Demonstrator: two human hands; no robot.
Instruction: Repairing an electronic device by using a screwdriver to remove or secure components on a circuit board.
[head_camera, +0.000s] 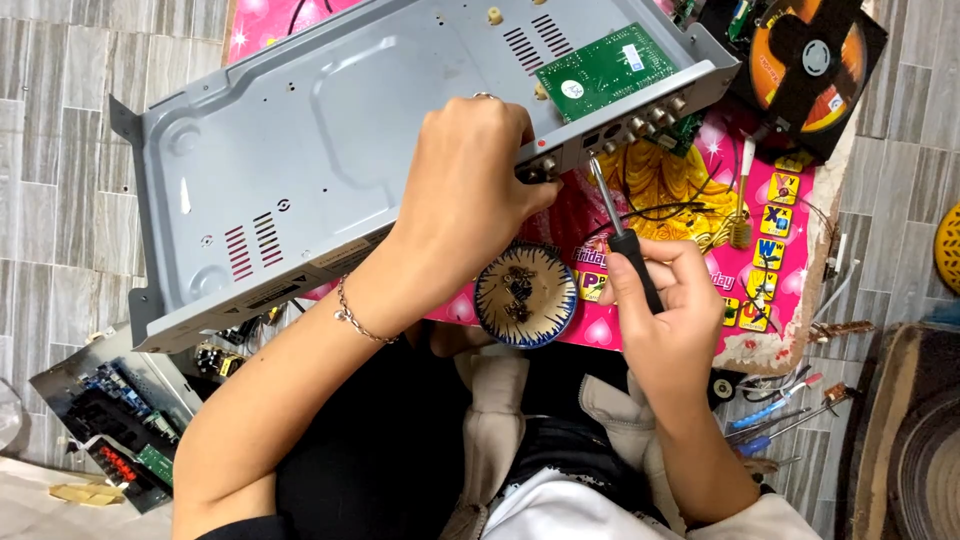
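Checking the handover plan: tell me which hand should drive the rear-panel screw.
Right. The right hand already holds the screwdriver, tip at the rear panel; the left hand is busy steadying the chassis.

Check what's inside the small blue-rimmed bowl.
The bowl holds a small heap of dark little pieces, probably screws; too small to be sure. Its bottom under the heap is covered. No hand touches it; the right hand beside it holds a screwdriver.
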